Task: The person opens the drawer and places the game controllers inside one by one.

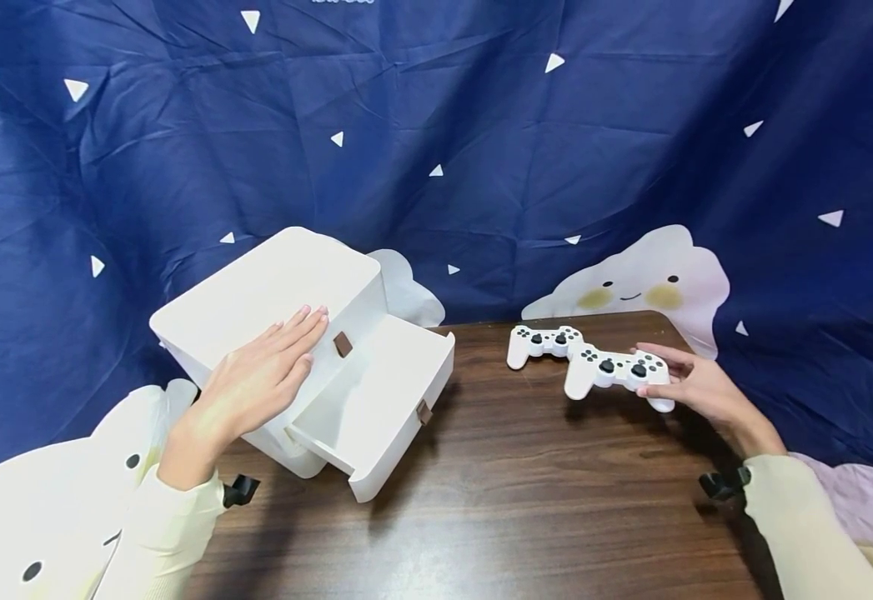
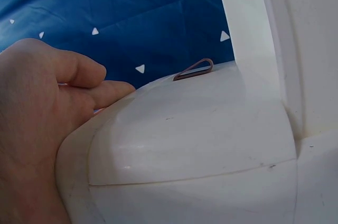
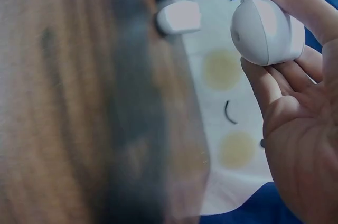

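Observation:
A white game controller (image 1: 607,372) is gripped at its right end by my right hand (image 1: 699,385), thumb on the near side and fingers behind; the right wrist view shows its rounded grip (image 3: 264,34) between thumb and fingers. Behind it to the left, a second white controller (image 1: 544,340) lies on the table. My left hand (image 1: 259,375) rests with straight fingers on top of a white drawer cabinet (image 1: 271,283). The cabinet's lower drawer (image 1: 376,392) is pulled out, its inside bare, with a brown tab (image 1: 424,412) on the front. The upper drawer's brown tab (image 1: 342,344) shows beside my fingertips.
The dark wooden table (image 1: 496,508) carries the cabinet on the left and the controllers on the right. A blue curtain (image 1: 481,100) with white triangles and smiling clouds hangs behind the table and down both sides. The open drawer juts toward the table's middle.

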`<state>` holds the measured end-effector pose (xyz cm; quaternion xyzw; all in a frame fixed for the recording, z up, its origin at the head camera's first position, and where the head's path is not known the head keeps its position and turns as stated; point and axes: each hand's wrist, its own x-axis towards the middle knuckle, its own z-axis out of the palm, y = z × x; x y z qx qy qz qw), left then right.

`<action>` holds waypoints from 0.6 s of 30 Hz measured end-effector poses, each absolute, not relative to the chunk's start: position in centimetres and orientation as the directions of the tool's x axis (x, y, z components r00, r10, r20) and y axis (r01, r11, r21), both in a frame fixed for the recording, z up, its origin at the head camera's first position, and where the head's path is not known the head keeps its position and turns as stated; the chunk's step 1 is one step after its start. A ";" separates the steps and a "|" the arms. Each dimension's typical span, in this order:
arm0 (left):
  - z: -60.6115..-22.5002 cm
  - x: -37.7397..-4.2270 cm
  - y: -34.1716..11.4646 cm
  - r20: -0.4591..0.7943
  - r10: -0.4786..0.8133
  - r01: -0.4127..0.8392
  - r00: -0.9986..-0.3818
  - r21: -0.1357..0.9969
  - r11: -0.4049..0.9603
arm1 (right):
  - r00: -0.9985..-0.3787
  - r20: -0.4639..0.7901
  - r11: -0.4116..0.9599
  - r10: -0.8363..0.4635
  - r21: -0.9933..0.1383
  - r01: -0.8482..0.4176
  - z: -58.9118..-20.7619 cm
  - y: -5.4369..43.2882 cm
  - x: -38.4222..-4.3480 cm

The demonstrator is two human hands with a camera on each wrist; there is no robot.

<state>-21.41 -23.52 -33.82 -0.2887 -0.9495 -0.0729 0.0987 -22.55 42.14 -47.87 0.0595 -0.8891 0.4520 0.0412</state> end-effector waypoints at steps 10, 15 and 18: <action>-33.8 -21.5 -23.6 0.225 0.532 0.560 -0.816 0.083 0.824 | -0.975 0.175 0.654 -0.135 -0.724 -0.220 -43.6 41.0 -23.4; -33.8 -21.4 -23.6 0.232 0.532 0.562 -0.814 0.082 0.823 | -0.980 0.151 0.688 -0.132 -0.698 -0.200 -41.6 39.8 -24.0; -33.8 -21.5 -23.5 0.232 0.532 0.561 -0.814 0.082 0.823 | -0.982 0.135 0.698 -0.132 -0.691 -0.189 -40.3 39.0 -24.3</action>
